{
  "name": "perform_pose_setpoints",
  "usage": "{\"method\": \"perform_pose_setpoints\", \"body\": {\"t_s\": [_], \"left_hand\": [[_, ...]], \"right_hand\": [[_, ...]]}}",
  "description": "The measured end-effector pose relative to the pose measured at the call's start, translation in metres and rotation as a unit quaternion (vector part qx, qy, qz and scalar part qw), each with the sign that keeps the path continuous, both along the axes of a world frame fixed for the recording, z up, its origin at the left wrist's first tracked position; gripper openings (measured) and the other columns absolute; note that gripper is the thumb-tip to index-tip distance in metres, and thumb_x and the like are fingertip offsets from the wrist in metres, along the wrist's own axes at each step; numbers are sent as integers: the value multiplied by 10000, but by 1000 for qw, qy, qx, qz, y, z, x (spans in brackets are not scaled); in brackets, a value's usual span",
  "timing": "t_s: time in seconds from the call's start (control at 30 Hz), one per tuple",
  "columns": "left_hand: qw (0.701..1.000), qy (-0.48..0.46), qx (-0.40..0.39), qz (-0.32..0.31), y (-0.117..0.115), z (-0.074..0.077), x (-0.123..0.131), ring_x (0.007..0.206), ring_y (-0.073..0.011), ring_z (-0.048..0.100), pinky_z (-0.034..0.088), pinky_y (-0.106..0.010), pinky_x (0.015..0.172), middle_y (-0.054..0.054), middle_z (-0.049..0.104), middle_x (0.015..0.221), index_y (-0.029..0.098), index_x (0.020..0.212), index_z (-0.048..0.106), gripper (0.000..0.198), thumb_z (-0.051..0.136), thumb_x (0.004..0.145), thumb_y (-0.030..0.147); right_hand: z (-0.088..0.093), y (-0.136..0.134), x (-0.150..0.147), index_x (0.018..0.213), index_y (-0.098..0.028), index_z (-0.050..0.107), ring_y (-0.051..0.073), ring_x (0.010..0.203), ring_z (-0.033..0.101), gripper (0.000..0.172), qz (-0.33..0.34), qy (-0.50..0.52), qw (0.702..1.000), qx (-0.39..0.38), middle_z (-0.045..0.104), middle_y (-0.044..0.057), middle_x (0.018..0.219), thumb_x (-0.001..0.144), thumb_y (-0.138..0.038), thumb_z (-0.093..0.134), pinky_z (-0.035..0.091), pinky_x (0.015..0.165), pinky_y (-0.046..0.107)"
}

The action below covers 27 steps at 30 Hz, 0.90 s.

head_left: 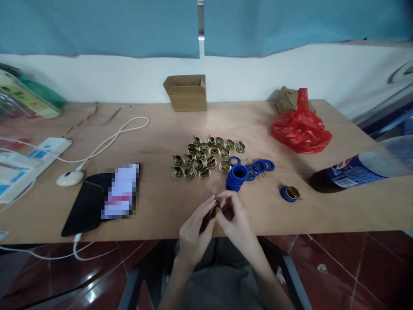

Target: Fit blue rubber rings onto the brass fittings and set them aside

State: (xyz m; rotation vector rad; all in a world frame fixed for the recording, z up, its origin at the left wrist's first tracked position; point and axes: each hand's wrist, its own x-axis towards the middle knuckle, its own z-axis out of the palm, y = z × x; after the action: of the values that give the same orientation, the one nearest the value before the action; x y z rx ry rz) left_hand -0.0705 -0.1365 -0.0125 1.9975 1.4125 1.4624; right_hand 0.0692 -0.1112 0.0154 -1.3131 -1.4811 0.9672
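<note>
Pinched between left hand point(193, 234) and right hand point(238, 220): small brass cap point(214, 209). Seems light, stiff, slippery; best gripped at rim.

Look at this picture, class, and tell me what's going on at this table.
A person sits at a wooden table with both hands close together at its near edge. The left hand and right hand pinch one small brass part between their fingertips. Just beyond the hands stands a stack of blue rings, with rows of similar brass parts behind it. One ringed brass piece lies alone to the right, and a red plastic bag sits farther back.
</note>
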Motion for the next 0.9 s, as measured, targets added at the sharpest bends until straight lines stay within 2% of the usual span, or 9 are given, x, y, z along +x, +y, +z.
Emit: {"method": "perform_pose_setpoints", "body": {"t_s": [0.13,0.27,0.3,0.4,0.53,0.73,0.9], "left_hand": [[997,-12,-71,37,-3,-4,1,1076,-205,774,648,-335,976,-53,758,1275,270,1369,613,486,693,911,126],[990,-36,-126,48,-3,-5,2,1013,-212,787,670,-349,896,-65,769,1234,254,1307,629,417,733,904,231],[990,-31,-130,52,-2,-5,2,991,-216,788,672,-353,879,-69,775,1208,247,1287,635,407,748,896,259],[992,3,-116,54,2,1,3,1007,-237,771,656,-384,894,-80,770,1156,230,1258,642,392,757,893,314],[995,41,-84,42,6,10,2,1071,-237,721,628,-374,911,-98,698,1167,234,1349,600,422,689,940,284],[993,61,-87,48,6,15,0,953,-173,685,616,-316,866,-49,540,1101,319,1347,643,456,702,911,198],[990,-4,-128,59,6,10,-2,935,-183,719,633,-312,833,-48,658,1111,288,1428,554,603,707,863,143]], "right_hand": [[4,2,-3,1046,-221,565,145,723,613,207,-10,-3,1000,-10,567,-19,815,853,-149,584,512,645,252],[9,-5,0,998,-216,583,136,703,605,64,-45,29,999,4,574,-18,798,934,-214,580,510,635,238],[10,-8,2,981,-216,590,135,702,604,35,-56,34,998,6,583,-14,802,955,-227,570,509,632,235],[10,-16,5,959,-215,610,138,719,615,83,-79,30,996,21,616,-1,821,997,-251,545,514,646,233],[11,-22,5,943,-216,619,133,706,616,100,-92,15,995,40,623,-7,799,1005,-231,542,513,646,224],[17,-23,8,967,-220,619,122,657,595,89,-38,-33,997,63,596,-25,760,1003,-198,541,489,609,221],[21,-24,13,1045,-226,605,126,655,570,86,31,-91,993,74,552,-27,779,1002,-190,541,490,613,236]]}}
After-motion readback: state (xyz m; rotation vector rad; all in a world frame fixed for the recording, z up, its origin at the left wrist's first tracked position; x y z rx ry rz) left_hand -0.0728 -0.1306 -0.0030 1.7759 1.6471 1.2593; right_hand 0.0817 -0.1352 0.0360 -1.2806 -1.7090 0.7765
